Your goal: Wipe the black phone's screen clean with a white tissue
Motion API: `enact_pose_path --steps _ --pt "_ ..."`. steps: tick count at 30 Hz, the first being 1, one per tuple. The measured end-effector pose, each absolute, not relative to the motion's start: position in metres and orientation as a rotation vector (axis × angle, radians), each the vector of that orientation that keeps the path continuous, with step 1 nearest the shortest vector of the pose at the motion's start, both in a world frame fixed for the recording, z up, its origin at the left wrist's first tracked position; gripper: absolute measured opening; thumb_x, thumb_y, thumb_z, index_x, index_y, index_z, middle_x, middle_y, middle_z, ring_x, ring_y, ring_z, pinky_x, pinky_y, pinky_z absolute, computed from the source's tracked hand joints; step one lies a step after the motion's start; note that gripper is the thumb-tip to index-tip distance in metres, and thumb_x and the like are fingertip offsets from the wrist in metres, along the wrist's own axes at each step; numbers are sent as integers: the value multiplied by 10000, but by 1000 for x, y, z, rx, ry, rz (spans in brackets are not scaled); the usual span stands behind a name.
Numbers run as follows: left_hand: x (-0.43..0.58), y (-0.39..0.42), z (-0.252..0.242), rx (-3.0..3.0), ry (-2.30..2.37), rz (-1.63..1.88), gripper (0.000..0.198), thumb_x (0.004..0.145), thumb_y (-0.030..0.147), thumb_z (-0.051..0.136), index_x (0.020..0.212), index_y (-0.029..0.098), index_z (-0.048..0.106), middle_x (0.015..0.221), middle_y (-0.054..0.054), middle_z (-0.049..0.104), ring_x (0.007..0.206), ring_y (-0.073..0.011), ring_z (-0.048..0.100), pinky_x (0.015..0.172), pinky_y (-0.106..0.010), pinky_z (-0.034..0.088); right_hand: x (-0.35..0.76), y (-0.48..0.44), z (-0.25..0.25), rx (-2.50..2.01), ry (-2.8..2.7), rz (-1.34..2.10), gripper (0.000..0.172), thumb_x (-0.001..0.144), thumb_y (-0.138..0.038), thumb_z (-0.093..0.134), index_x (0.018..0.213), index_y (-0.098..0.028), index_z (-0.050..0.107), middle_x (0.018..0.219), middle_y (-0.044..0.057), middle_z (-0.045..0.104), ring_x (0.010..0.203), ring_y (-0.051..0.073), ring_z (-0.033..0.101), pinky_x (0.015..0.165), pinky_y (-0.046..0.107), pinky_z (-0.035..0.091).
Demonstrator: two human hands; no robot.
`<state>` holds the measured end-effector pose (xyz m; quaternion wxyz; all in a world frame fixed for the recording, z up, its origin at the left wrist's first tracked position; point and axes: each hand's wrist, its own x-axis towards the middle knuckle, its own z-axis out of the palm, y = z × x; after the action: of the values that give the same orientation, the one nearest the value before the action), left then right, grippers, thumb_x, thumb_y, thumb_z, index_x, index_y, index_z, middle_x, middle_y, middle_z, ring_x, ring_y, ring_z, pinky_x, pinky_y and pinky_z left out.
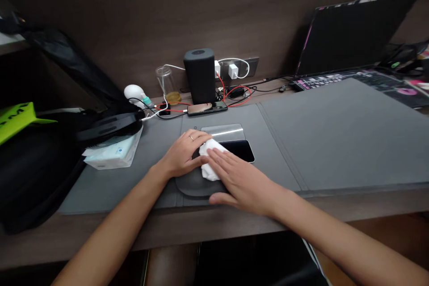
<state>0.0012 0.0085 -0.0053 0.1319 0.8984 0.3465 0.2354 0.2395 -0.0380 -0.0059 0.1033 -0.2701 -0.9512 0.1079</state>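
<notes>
A smartphone (238, 149) with a dark screen lies flat on a dark rounded mat (197, 187). A crumpled white tissue (210, 174) covers its left part. My right hand (239, 178) presses the tissue down with its fingers stretched together over it, the thumb out to the side. On the left, my left hand (184, 154), with a ring, curves around the phone's left end, thumb on the near side and fingers on the far side; the grip is partly hidden by the tissue. Just behind the phone lies a clear flat sheet (224, 131).
Behind are another phone (207, 108) on a cable, a black speaker (200, 76), a glass bottle (168, 85) and plugged-in chargers (233, 71). A tissue pack (115, 152) and black bag (36, 174) lie left. A laptop (351, 31) stands back right on the grey desk mat's (342, 138) far side.
</notes>
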Motion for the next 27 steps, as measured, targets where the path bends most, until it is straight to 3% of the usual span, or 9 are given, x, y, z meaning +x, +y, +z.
enact_pose_path --steps 6,11,16,23,27 --pt "0 4 -4 2550 1095 735 638 963 710 264 1174 197 579 1217 -127 621 1149 -290 515 1020 -461 408 299 -46 -4 -1044 -2691 251 785 974 -598 466 1579 -138 271 1626 143 257 1491 328 263 1203 521 317" --pt "-4 5 -6 2515 1151 815 439 999 576 287 1056 205 516 1113 -106 599 1083 -264 508 988 -441 420 267 -35 -4 -1154 -2656 258 973 905 -738 444 1500 29 378 1571 271 300 1475 394 270 1204 544 294" --pt "-5 9 -7 2524 1188 759 278 993 350 282 1052 204 511 1096 -87 594 1049 -246 509 964 -425 415 221 -30 -5 -952 -2720 262 1005 866 -756 498 1506 9 378 1563 251 333 1476 371 288 1226 505 267" --pt "-3 10 -4 2564 1142 636 236 977 326 372 1078 198 543 1101 -78 623 1018 -247 522 924 -416 426 254 -36 -9 -827 -2758 263 601 1018 -416 472 1524 -101 388 1589 153 341 1490 289 275 1228 483 280" --pt "-3 10 -2 2605 1154 616 219 956 321 402 1056 192 549 1071 -86 617 979 -256 516 876 -418 436 294 -38 -7 -918 -2734 253 548 1042 -332 422 1559 -176 328 1612 103 303 1491 267 271 1212 492 316"
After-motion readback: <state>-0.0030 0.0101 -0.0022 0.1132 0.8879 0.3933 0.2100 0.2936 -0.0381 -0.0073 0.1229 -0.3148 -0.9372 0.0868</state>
